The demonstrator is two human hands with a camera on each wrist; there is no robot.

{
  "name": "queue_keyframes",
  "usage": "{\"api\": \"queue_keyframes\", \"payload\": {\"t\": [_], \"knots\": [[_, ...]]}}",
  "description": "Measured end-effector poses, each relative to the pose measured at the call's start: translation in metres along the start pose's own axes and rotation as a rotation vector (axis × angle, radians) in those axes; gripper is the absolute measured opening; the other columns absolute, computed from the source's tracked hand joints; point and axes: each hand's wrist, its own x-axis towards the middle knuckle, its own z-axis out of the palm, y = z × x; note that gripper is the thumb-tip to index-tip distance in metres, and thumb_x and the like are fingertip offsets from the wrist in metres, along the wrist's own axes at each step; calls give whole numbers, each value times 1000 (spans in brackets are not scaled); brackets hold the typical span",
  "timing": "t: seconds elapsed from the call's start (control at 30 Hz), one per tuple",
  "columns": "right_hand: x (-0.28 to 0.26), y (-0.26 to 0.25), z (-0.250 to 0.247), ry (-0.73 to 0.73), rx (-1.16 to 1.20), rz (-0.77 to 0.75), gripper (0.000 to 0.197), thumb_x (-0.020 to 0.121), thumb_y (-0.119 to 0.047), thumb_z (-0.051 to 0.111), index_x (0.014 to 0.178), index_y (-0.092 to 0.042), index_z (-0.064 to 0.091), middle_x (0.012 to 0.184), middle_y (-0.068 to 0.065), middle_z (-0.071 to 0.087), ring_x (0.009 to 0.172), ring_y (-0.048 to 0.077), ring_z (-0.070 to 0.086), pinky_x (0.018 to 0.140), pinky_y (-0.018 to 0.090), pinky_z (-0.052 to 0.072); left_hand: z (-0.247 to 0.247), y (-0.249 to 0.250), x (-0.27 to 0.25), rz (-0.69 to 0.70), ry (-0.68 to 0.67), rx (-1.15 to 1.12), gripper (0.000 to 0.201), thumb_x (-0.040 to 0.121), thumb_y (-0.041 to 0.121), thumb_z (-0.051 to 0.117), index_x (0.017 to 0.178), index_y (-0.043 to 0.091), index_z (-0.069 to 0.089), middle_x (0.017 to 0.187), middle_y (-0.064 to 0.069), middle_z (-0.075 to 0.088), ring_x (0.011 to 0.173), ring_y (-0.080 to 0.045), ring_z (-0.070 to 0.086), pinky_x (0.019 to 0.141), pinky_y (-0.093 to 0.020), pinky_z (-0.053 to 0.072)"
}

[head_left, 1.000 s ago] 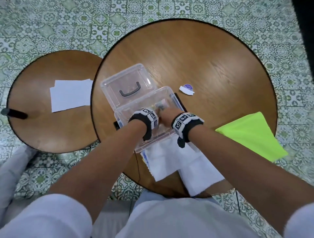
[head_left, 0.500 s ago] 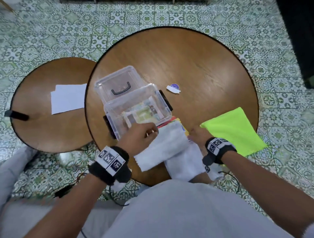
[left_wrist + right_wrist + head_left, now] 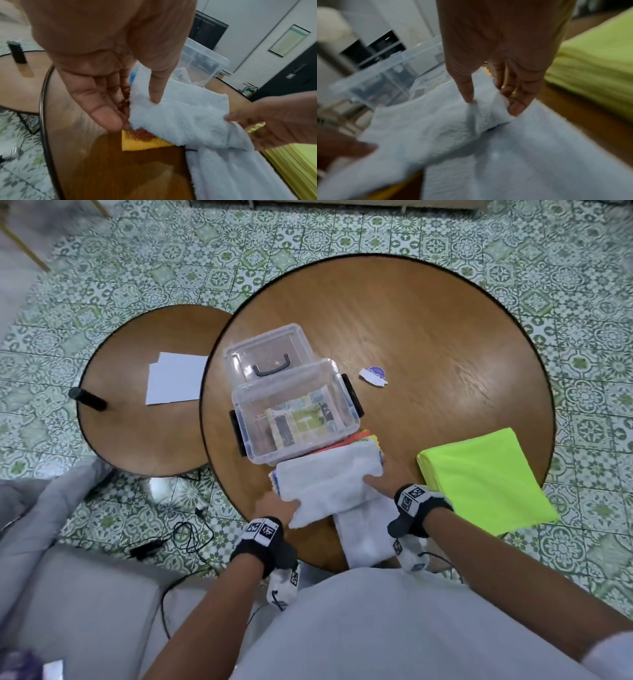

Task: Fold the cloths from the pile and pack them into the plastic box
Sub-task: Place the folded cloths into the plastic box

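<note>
From the head view, two round tables (image 3: 428,344) overlap; the bigger one bears the open box (image 3: 294,412), its lid (image 3: 267,350) lying behind it, a torn label (image 3: 374,375) to the right and a green cloth (image 3: 479,477) near the right rim. One patterned cloth (image 3: 301,422) lies in the box. Just before the box sits the pile (image 3: 356,440), coloured edges showing under a white cloth (image 3: 329,484); a second white cloth (image 3: 366,529) hangs over the near edge. The left hand (image 3: 277,508) and right hand (image 3: 383,482) each hold an end of the top white one. Bare wood lies beyond the box. The small table holds paper (image 3: 174,381) and a black stick (image 3: 87,399). In the left wrist view, thumb (image 3: 155,86) and fingers (image 3: 102,108) pinch the cloth's edge above a yellow corner (image 3: 137,143). The right wrist view, blurred, shows that thumb (image 3: 467,88) pressing on the cloth, fingers (image 3: 520,97) tucked beneath.
</note>
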Motion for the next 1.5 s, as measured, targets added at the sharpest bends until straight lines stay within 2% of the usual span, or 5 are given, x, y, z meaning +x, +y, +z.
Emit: {"api": "queue_keyframes", "payload": {"t": [0.43,0.87,1.13,1.27,1.5], "knots": [[18,-1,-1,-36,15,12,102,73,-53,77,149,-8,25,151,15,35,137,33,37,112,44,31,4,6,7,-37,53,-310,61,78,44,75,120,5,56,117,-14,65,99,-30,64,79,-35,52],[16,4,-2,18,127,-69,78,76,-22,80,138,-4,36,136,18,40,124,34,46,99,38,38,13,8,6,-26,214,-431,73,69,27,84,128,11,44,124,-11,54,106,-35,60,87,-39,49],[24,-10,-1,-132,477,85,70,68,-31,86,127,-11,55,124,6,62,114,26,58,97,35,44,4,22,-5,-244,-73,-869,46,69,10,82,108,-4,63,86,-12,68,79,-32,67,77,-43,57],[8,-6,-11,-253,722,117,78,44,-25,93,115,-10,66,111,9,72,103,28,68,96,49,52,-11,26,-24,-164,-40,-863,49,58,14,79,102,0,64,94,-17,71,82,-37,69,75,-53,58],[-30,-5,-78,-472,855,-75,81,48,-18,92,122,-6,62,117,14,70,108,33,67,92,49,54,-59,41,-92,165,-311,-959,52,63,2,76,114,4,64,107,-15,72,98,-34,69,82,-49,57]]}}
